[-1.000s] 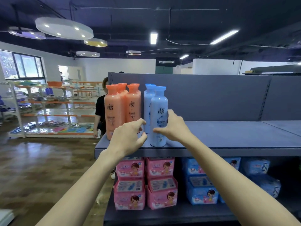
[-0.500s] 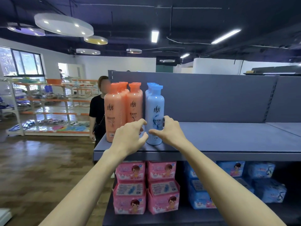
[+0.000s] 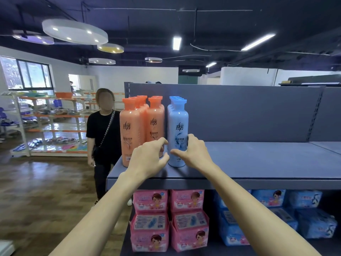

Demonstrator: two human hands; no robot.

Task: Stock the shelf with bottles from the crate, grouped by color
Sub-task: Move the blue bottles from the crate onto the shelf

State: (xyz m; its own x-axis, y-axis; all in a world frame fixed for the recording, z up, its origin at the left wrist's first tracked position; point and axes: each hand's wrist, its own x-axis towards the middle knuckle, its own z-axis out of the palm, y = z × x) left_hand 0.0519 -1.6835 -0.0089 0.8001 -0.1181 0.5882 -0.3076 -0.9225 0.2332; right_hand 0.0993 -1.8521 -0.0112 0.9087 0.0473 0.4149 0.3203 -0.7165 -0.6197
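Note:
On the grey top shelf (image 3: 258, 159) stand two rows of orange bottles (image 3: 131, 130) at the left end, with a row of blue bottles just to their right. My right hand (image 3: 192, 153) grips the front blue bottle (image 3: 178, 126) low down, thumb across its front and fingers round its right side. My left hand (image 3: 149, 157) hovers in front of the gap between orange and blue, fingers loosely curled, thumb tip touching the blue bottle's lower left. The bottle stands upright on the shelf. No crate is in view.
A person in black (image 3: 103, 133) stands just past the shelf's left end. Pink packs (image 3: 168, 218) and blue packs (image 3: 273, 213) fill the lower shelf. The top shelf runs bare to the right. Orange display racks (image 3: 49, 124) stand far left.
The front blue bottle has slid back into line with the blue row, both hands following it. The person in black has stepped out from behind the orange bottles.

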